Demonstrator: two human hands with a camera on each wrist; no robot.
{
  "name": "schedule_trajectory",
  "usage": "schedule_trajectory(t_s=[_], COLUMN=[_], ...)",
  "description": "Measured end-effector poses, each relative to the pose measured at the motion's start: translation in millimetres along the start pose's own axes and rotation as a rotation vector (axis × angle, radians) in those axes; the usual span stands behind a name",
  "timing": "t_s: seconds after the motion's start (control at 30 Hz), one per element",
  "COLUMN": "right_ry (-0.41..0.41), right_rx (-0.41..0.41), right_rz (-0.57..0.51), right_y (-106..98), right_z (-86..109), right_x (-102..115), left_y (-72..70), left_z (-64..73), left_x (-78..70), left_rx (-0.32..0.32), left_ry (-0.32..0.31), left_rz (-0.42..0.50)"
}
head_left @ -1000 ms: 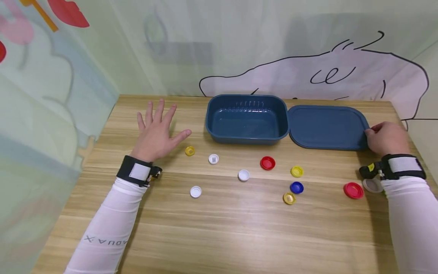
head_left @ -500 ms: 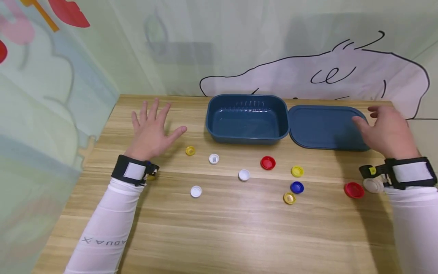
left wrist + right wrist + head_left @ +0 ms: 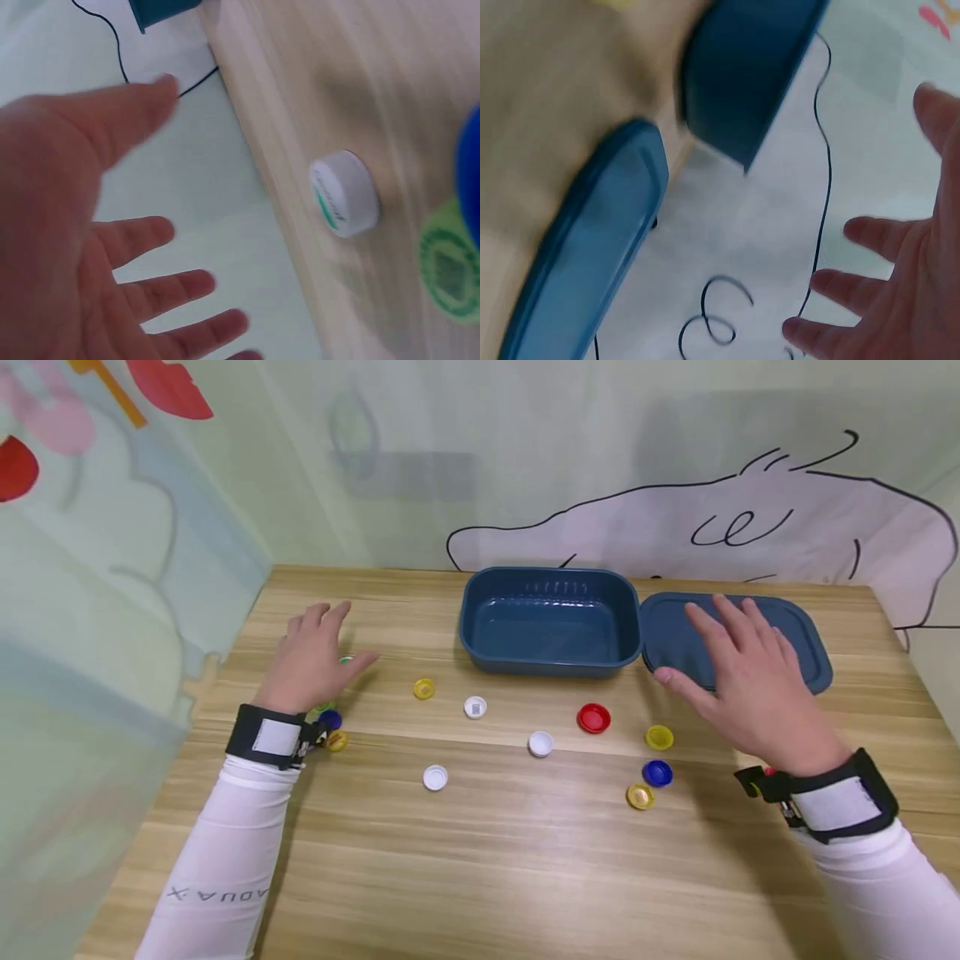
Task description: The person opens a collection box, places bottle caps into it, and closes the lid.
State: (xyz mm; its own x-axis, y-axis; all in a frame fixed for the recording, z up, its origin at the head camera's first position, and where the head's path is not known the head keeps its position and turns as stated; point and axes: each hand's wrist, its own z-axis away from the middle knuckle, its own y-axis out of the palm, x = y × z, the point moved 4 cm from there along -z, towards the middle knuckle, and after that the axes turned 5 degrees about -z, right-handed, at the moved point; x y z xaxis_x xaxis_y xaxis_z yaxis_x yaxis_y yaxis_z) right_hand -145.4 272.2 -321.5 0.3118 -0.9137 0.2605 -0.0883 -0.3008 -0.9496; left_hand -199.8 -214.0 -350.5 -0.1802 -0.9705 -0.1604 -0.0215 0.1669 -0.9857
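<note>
Clock centred on the small white cap (image 3: 540,744) mid-tabletop (image 3: 487,877), person at six. Nearest: a gold cap (image 3: 640,797) at four, a blue cap (image 3: 657,773) just beside it; contact between them unconfirmed. A red cap (image 3: 594,718) lies at two.

The left hand (image 3: 303,664), at ten, has drawn back slightly, fingers spread, holding nothing. The right hand (image 3: 753,693) has released the edge of the lid (image 3: 667,631) and moved inward above it, fingers well apart, nothing held. In my judgement, handling of the lid is over for now and both hands are free. The lid lies flat at two, beside the uncovered box (image 3: 551,667) at twelve.

Obscured: part of the lid, behind the right hand; most of a red item (image 3: 768,771) by the right wrist strap (image 3: 836,802). The left wrist view cuts off a blue item (image 3: 470,176); lettering on a white-and-green cap (image 3: 345,193) is illegible.
</note>
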Motion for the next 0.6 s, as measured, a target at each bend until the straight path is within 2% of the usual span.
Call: schedule_trajectory(t_s=[0.3,0.6], right_ry=[-0.139,-0.15], right_rx=[0.048,0.065], right_rz=[0.074,0.074], right_y=[31.4,43.8], right_z=[17.7,27.3], right_x=[32.2,38.5], left_y=[19.7,32.9], left_z=[0.8,-0.1], left_x=[6.5,10.4], left_rx=[0.07,0.119], left_ry=[-0.014,-0.033], left_rz=[-0.003,0.0])
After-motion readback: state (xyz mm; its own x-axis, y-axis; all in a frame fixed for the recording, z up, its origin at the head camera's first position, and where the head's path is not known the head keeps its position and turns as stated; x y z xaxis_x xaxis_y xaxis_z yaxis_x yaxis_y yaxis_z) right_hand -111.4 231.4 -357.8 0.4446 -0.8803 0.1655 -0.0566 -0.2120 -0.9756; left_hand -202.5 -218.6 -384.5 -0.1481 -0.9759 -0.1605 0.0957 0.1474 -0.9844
